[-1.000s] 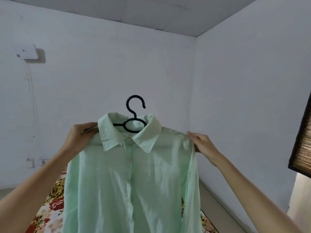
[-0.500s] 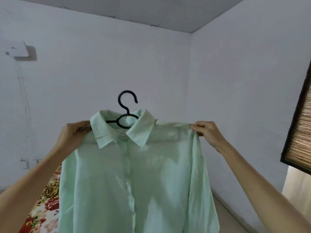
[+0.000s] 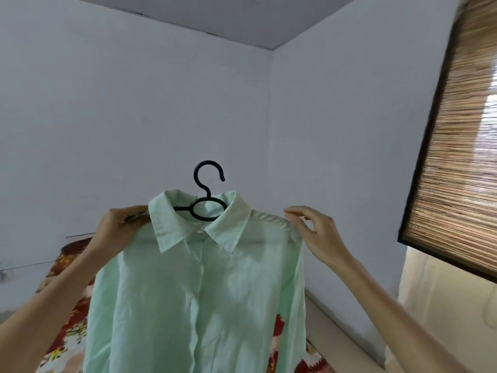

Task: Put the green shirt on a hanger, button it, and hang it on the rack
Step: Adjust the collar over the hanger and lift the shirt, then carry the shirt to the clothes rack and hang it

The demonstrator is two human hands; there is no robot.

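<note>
A pale green shirt (image 3: pixel 199 292) hangs in front of me on a black hanger (image 3: pixel 207 189), whose hook and ring show above the collar. The front placket lies closed down the middle. My left hand (image 3: pixel 121 227) grips the shirt's left shoulder beside the collar and holds it up. My right hand (image 3: pixel 314 227) is at the right shoulder seam with fingers loosely spread; its fingertips are at the cloth's edge, not pinching it. No rack is in view.
A bed with a floral cover (image 3: pixel 67 305) lies below, behind the shirt. White walls meet in a corner ahead. A bamboo blind (image 3: pixel 462 157) hangs over a window at the right, with a pale curtain (image 3: pixel 443 313) below it.
The view has swung right, bringing the bamboo blind further in. My right hand has let go of the right shoulder and opened its fingers. The left hand keeps its grip.
</note>
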